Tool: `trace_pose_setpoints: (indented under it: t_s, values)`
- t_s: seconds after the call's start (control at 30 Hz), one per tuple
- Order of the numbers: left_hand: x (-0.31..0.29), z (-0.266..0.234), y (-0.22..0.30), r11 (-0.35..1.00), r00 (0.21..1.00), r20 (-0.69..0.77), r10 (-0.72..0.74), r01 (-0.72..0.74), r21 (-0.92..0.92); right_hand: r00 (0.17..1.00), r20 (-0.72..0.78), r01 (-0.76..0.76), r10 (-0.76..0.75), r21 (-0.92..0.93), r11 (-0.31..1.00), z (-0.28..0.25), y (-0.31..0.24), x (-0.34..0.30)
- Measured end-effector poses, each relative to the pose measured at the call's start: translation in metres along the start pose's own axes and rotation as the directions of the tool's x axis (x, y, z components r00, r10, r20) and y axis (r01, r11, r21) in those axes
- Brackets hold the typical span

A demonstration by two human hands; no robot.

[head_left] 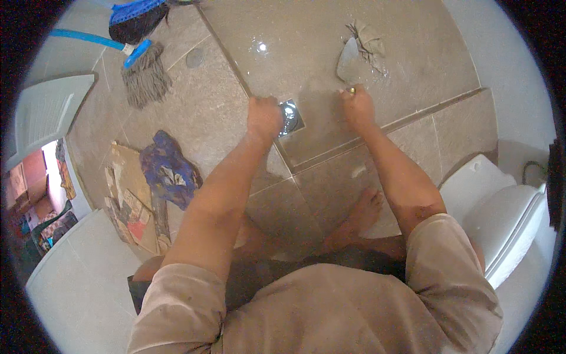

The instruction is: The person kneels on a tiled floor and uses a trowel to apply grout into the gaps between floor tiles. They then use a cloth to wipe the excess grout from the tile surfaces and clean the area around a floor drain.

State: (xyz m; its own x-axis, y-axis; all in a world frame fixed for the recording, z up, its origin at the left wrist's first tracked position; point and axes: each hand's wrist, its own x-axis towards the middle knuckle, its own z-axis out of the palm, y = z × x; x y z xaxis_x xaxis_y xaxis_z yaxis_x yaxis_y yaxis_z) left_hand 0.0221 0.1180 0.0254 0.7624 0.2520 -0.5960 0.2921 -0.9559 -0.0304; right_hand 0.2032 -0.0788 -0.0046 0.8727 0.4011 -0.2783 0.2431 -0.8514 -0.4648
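My right hand (358, 111) is closed round the handle of a trowel, with a brass-coloured bit showing at the fingers. The grey pointed trowel blade (348, 61) reaches away from me over the wet tiled floor. Just past it lies a crumpled grey-beige rag (369, 41). My left hand (265, 119) is curled closed at the low tile edge, right beside a shiny square floor drain (290, 117). Its fingertips are hidden, so what it holds, if anything, does not show.
A raised tile curb (407, 121) bounds the wet area. At right stands a white toilet (492, 203). On the left floor lie a purple-blue cloth (169, 168), cardboard pieces (137, 200), a mop (145, 74) and a blue-and-black broom head (138, 17). A small round drain cover (195, 58) sits nearby.
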Motion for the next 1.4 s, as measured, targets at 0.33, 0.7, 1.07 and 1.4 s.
trace_pose_setpoints:
  t_s: [0.33,0.7,1.07,1.4]
  values:
    - [-0.047,0.036,0.085,0.992,0.989,0.127,-0.075,0.061,0.107,0.969,-0.235,0.124,-0.082,0.168,0.978,0.035,0.015,0.013]
    - [-0.001,0.077,0.146,0.736,0.980,-0.175,-0.099,-0.046,-0.675,0.973,-0.220,0.132,-0.077,0.248,0.960,0.012,-0.003,-0.005]
    - [0.009,0.034,-0.004,0.991,0.941,-0.324,-0.092,0.119,0.065,0.973,-0.020,0.232,-0.232,0.059,0.971,-0.027,-0.027,-0.020]
    - [0.016,0.003,-0.004,0.993,0.999,-0.008,-0.034,0.035,0.116,0.851,0.513,0.279,-0.109,-0.267,0.922,-0.106,-0.057,-0.097]
